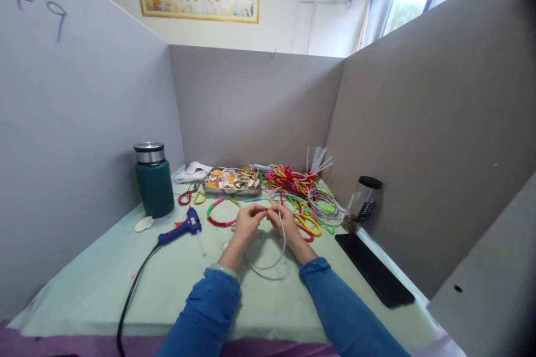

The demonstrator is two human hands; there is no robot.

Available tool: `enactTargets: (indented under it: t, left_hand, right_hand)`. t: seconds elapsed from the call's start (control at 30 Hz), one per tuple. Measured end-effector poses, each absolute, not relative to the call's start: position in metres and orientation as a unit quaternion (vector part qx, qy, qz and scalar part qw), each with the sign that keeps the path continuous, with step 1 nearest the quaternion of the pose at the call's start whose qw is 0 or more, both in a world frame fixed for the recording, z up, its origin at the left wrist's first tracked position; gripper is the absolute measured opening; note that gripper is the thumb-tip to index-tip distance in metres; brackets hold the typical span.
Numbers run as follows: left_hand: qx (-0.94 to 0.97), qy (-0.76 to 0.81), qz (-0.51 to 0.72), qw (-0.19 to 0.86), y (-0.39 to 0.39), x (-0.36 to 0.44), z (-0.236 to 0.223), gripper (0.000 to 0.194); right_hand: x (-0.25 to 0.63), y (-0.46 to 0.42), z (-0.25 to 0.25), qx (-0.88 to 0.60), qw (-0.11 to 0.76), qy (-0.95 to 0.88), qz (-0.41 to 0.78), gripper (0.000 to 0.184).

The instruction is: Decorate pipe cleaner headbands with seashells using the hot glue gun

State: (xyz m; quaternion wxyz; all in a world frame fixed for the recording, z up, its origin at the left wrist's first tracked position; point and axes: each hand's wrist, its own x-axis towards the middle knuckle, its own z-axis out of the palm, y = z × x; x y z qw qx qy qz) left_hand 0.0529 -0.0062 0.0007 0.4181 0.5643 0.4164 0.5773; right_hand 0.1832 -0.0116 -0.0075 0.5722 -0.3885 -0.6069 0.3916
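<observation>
My left hand and my right hand meet fingertip to fingertip above the table, both closed in a pinch. From my right fingers a thin whitish cord hangs in a loop and passes behind my left wrist. What lies between the fingertips is too small to make out. Left of my hands, a ring wrapped in pink, green and red fuzzy stems rests on the table, partly hidden by my left hand. Scissors with red and yellow handles lie beside my right hand.
A blue glue gun lies left, its cord running off the front edge. Behind are a green flask, a tray of shells, bright fuzzy stems and coiled grey cord. A black phone-like slab lies right. Partitions enclose three sides.
</observation>
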Motion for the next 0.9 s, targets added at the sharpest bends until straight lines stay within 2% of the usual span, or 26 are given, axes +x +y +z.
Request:
enactTargets:
  t: [0.53,0.67,0.83,0.9]
  left_hand:
    - [0.561,0.43,0.575,0.412,-0.004,0.052,-0.002,0.016]
    - [0.537,0.44,0.592,0.41,-0.004,0.05,0.0,0.015]
    - [0.51,0.506,0.598,0.356,-0.002,0.044,0.0,0.019]
    - [0.504,0.531,0.595,0.332,-0.001,0.041,0.0,0.021]
  right_hand:
    - [0.183,-0.008,-0.014,-0.388,0.579,-0.637,0.33,0.019]
    - [0.181,-0.008,-0.014,-0.398,0.567,-0.673,0.26,0.02]
    - [0.183,-0.011,-0.014,-0.414,0.591,-0.688,0.08,0.019]
    - [0.183,-0.013,-0.014,-0.428,0.565,-0.699,0.1,0.029]
